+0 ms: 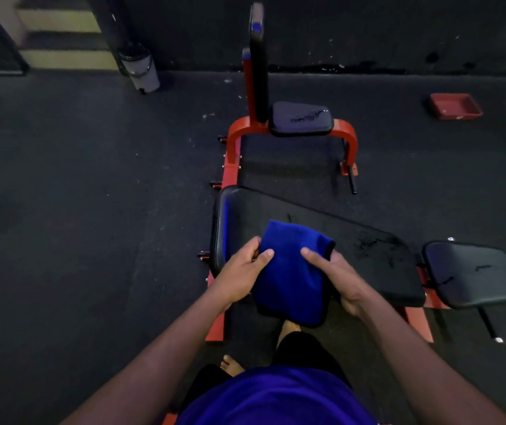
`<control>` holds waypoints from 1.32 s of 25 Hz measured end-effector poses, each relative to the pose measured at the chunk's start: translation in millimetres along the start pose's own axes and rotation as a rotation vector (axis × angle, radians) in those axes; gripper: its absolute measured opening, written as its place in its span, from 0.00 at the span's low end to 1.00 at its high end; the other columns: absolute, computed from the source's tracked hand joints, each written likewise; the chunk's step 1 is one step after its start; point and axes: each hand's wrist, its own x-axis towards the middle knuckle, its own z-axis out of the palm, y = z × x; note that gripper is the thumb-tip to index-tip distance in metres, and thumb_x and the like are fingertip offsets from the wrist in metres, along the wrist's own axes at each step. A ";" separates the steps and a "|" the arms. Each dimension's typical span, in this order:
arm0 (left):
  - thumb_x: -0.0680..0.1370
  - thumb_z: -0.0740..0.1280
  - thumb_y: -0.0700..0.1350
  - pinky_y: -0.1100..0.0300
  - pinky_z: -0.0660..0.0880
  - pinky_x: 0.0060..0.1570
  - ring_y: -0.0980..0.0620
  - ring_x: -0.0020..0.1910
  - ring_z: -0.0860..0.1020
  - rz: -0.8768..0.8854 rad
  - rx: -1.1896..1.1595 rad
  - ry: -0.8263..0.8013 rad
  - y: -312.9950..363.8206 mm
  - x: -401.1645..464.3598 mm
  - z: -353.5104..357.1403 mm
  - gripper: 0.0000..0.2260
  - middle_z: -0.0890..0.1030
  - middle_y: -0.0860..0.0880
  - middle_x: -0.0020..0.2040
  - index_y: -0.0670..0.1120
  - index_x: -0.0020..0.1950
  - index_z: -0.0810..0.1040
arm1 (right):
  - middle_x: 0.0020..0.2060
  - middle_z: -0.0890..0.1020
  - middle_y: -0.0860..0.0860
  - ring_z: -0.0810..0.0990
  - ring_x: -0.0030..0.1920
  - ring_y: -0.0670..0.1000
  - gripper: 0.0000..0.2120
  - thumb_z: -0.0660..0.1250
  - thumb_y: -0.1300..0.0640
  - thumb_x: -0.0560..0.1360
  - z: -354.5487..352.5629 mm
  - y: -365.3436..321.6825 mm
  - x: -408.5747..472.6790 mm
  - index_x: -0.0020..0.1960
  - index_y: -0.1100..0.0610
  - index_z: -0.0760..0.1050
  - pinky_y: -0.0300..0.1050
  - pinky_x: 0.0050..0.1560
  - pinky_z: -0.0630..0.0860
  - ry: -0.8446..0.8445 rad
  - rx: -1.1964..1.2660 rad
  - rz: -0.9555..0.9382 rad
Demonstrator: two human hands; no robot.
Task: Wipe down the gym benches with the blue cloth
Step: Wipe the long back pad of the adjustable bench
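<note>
1. Your left hand (242,265) grips the left side of the blue cloth (291,271), with the thumb on top and the fingers curled under.
2. Your right hand (334,277) grips the right side of the same cloth, thumb on top.
3. The cloth is folded and hangs down between your hands. It is just above the near edge of the long black bench pad (322,240).
4. A smaller black seat pad (472,274) sits just to the right of the long pad, on the same red frame (418,325).
5. A second bench stands farther back. It has a small black seat (300,118), an upright black back pad (258,72) and red legs (348,139).
6. A red tray (455,105) lies on the dark floor (77,194) far to the right.
7. A grey bin (141,72) stands near the wall at the back left.
8. Your bare feet (232,365) are on the floor below the cloth.
</note>
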 end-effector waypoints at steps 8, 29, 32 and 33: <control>0.84 0.54 0.56 0.47 0.50 0.79 0.46 0.79 0.63 0.376 1.071 0.224 -28.2 27.9 -40.4 0.27 0.67 0.45 0.79 0.44 0.80 0.64 | 0.42 0.86 0.52 0.85 0.45 0.54 0.10 0.74 0.50 0.74 -19.9 31.7 12.3 0.45 0.57 0.81 0.52 0.50 0.81 0.508 -0.115 -0.024; 0.84 0.50 0.51 0.47 0.44 0.80 0.50 0.81 0.57 0.343 1.145 0.347 -45.9 114.3 -55.7 0.25 0.66 0.49 0.80 0.44 0.79 0.68 | 0.77 0.63 0.57 0.59 0.77 0.59 0.25 0.60 0.50 0.82 23.5 25.2 238.3 0.76 0.60 0.64 0.54 0.76 0.57 0.588 -0.742 -0.204; 0.84 0.50 0.50 0.50 0.42 0.80 0.49 0.81 0.58 0.364 1.132 0.354 -45.9 114.6 -56.6 0.25 0.66 0.48 0.80 0.43 0.79 0.68 | 0.78 0.62 0.56 0.56 0.78 0.57 0.26 0.60 0.50 0.82 55.4 17.9 228.8 0.77 0.59 0.63 0.55 0.77 0.54 0.486 -0.839 -0.392; 0.84 0.50 0.50 0.50 0.41 0.80 0.49 0.81 0.59 0.372 1.125 0.356 -45.6 114.1 -56.6 0.25 0.66 0.48 0.80 0.43 0.79 0.68 | 0.79 0.60 0.55 0.54 0.79 0.56 0.27 0.60 0.50 0.82 61.6 30.3 204.8 0.78 0.58 0.61 0.54 0.77 0.51 0.417 -0.856 -0.462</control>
